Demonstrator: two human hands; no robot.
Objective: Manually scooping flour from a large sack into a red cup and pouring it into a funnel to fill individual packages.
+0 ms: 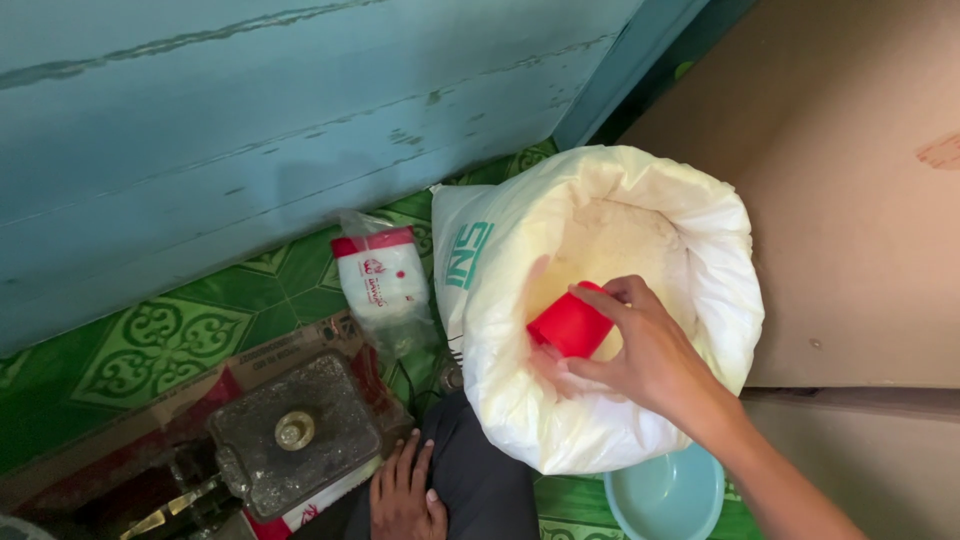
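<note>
Reaching into the open mouth of a large white sack at the centre right of the frame, the right hand pinches a red plastic cup between thumb and fingers, the cup tilted over the pale, fine grain inside. The left hand lies flat with fingers spread on the person's dark trouser leg at the bottom centre, holding nothing. Below the sack, at the lower right, sits a light blue basin. Left of the sack, a small clear packet with a red band lies on the green patterned floor, and a dusty metal weighing scale stands at the lower left.
</note>
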